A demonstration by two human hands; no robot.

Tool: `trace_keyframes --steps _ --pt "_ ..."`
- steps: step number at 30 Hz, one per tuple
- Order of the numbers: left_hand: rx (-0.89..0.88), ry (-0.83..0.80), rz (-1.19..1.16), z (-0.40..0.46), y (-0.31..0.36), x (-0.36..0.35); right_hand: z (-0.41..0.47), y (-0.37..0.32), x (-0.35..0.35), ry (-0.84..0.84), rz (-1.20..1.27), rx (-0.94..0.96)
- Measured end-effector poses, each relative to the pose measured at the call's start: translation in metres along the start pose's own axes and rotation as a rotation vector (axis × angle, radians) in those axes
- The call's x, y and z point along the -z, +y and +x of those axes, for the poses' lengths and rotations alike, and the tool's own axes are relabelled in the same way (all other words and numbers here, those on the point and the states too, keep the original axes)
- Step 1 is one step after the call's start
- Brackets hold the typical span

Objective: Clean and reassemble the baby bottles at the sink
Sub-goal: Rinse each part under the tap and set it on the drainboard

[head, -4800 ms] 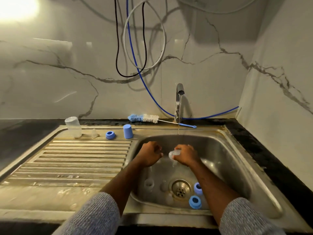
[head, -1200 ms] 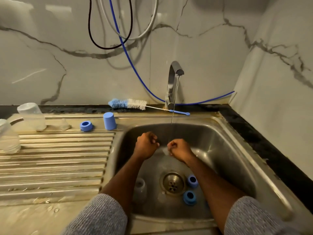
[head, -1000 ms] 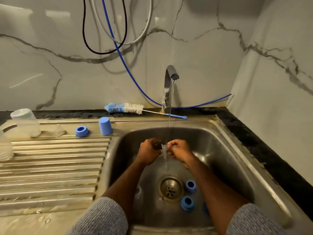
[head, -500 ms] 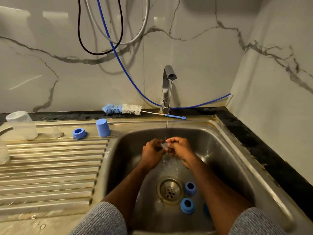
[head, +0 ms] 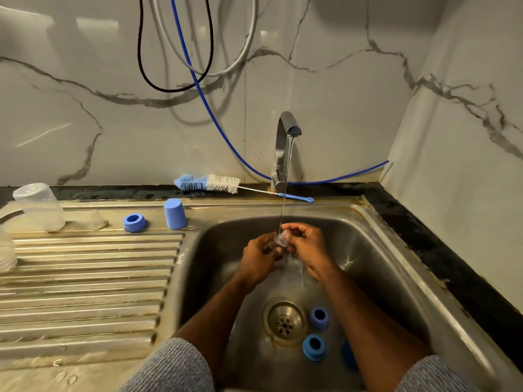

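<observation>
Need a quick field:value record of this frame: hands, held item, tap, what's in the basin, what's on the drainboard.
left hand: pinches clear teat
right hand: pinches the same clear teat
clear teat: held between both hands under the water stream
tap: running
basin: two blue rings right of the drain
drainboard: clear bottle upside down, second teat, blue ring, blue cap
back ledge: bottle brush lying flat

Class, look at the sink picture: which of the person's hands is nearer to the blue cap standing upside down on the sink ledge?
Left. The left hand is in the basin on the side towards the blue cap; the right hand is farther across, beyond the water stream.
</observation>
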State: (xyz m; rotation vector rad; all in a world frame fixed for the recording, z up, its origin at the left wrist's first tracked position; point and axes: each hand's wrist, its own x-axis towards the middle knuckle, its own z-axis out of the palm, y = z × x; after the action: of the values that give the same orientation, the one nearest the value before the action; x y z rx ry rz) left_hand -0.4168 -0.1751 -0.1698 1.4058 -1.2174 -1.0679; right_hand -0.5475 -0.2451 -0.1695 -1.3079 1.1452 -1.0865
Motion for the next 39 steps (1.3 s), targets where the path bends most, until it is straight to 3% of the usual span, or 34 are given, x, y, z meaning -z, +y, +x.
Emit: trace_keyframes --steps 13,19,24,28,34,39 --pt "-0.05 0.087 -0.208 0.003 0.003 0.002 -0.003 -0.001 0.0 -0.139 0.162 -0.015" --pt "-0.093 0.064 -0.111 0.004 0.001 0.002 -0.005 0.001 -0.006 -0.163 0.025 0.069" --pt "-0.019 0.09 -0.204 0.006 0.001 0.002 -0.003 -0.002 -0.003 -0.159 0.073 0.017" --pt "0.038 0.085 -0.263 0.007 0.0 0.004 -0.001 0.001 0.004 -0.258 0.136 -0.047" --pt "0.052 0.083 -0.407 0.008 0.003 0.006 0.002 -0.001 0.004 -0.151 0.068 0.018" --pt "0.062 0.086 -0.453 0.008 0.003 0.008 0.003 -0.001 0.003 -0.18 0.14 0.014"
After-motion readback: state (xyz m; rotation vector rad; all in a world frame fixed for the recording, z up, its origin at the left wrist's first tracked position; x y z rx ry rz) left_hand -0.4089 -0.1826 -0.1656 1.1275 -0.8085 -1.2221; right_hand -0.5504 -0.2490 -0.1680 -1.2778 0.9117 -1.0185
